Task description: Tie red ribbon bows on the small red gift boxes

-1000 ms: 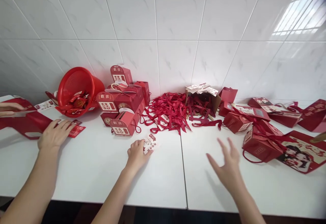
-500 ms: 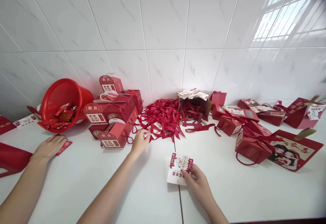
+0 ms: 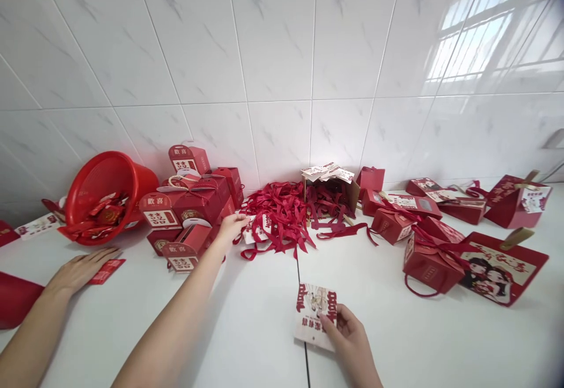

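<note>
My left hand [image 3: 231, 229] reaches to the left edge of the pile of red ribbons [image 3: 282, 211]. Its fingers pinch the edge of a white printed card [image 3: 258, 229] that lies partly under ribbon loops. Low in the middle, my right hand [image 3: 352, 338] holds a white card [image 3: 315, 314] with red characters and a drawing, thumb on top. Whether there is more than one card in it, I cannot tell. Beside the left arm stand several red gift boxes [image 3: 202, 197], stacked, with thin cords.
Another person's hand [image 3: 83, 267] rests at the left by a red packet [image 3: 107, 271]. Behind it a red bucket [image 3: 136, 182] lies tipped, with packets inside. A carton [image 3: 352, 194] spills ribbons, cards on top. More red boxes [image 3: 434, 261] stand right, before the tiled wall [image 3: 282, 53].
My left hand has moved forward onto the ribbon pile and taken hold of a card there, which has shifted left. My right hand still holds its card. The view has tilted slightly.
</note>
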The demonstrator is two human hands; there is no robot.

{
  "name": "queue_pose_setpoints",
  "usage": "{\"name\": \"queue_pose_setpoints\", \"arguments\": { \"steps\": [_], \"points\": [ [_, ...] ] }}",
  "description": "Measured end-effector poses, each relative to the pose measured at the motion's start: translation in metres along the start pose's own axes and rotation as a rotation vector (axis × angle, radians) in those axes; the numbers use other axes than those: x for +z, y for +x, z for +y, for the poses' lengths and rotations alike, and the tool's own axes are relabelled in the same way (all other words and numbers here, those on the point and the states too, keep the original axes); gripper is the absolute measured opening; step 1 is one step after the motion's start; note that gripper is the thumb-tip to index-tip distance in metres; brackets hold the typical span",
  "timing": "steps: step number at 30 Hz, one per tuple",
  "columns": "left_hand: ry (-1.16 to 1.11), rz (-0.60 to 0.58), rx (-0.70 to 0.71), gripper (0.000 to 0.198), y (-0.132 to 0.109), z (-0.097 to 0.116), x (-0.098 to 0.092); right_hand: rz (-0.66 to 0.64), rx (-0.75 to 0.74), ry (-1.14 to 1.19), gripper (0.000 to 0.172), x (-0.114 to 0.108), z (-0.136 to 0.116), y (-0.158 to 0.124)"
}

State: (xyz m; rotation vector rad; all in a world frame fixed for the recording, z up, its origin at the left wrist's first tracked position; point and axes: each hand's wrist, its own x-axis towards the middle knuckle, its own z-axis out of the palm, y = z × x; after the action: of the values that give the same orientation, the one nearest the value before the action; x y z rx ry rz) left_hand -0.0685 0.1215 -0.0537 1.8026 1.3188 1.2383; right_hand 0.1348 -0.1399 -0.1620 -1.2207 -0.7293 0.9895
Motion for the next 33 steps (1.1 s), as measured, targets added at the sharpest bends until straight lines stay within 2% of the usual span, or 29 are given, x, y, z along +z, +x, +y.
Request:
{"name": "queue_pose_setpoints", "arguments": {
  "steps": [5,8,10,12,14,17,21,23,25,28,30,33],
  "points": [
    [0.084,0.000,0.093,0.009,0.011,0.035,-0.026,-0.053,0.019,-0.019,0.035,-0.003,-0.003,-0.003],
    [0.063,0.042,0.101,0.013,0.014,0.051,-0.038,-0.041,0.002,-0.043,0.035,-0.006,-0.001,-0.005],
    [0.016,0.081,0.098,0.023,0.010,0.063,-0.047,-0.031,-0.003,-0.049,0.036,-0.006,-0.002,-0.005],
    [-0.053,0.079,0.085,0.034,-0.002,0.075,-0.052,-0.024,-0.001,-0.064,0.040,-0.004,-0.007,-0.003],
    [-0.127,0.026,0.069,0.040,-0.021,0.085,-0.050,-0.034,0.003,-0.097,0.044,0.000,-0.018,0.001],
    [-0.215,-0.093,0.042,0.047,-0.062,0.088,-0.030,-0.088,-0.010,-0.132,0.049,0.011,-0.036,0.008],
    [-0.247,-0.277,-0.003,0.046,-0.115,0.067,0.011,-0.167,-0.039,-0.081,0.043,0.028,-0.045,0.016],
    [-0.235,-0.280,-0.014,0.045,-0.130,0.048,0.028,-0.195,-0.042,0.000,0.041,0.030,-0.041,0.022],
    [-0.206,-0.197,-0.023,0.050,-0.136,0.027,0.040,-0.180,-0.067,0.037,0.051,0.025,-0.039,0.033],
    [-0.120,-0.057,-0.059,0.053,-0.132,-0.005,0.052,-0.003,-0.250,-0.142,0.066,0.002,-0.052,0.066],
    [-0.055,-0.036,-0.068,0.051,-0.129,-0.022,0.058,0.239,-0.508,-0.383,0.054,-0.018,-0.073,0.097],
    [0.011,-0.058,-0.031,0.048,-0.131,-0.036,0.063,0.401,-0.647,-0.459,0.038,-0.042,-0.117,0.151]
  ]
}}
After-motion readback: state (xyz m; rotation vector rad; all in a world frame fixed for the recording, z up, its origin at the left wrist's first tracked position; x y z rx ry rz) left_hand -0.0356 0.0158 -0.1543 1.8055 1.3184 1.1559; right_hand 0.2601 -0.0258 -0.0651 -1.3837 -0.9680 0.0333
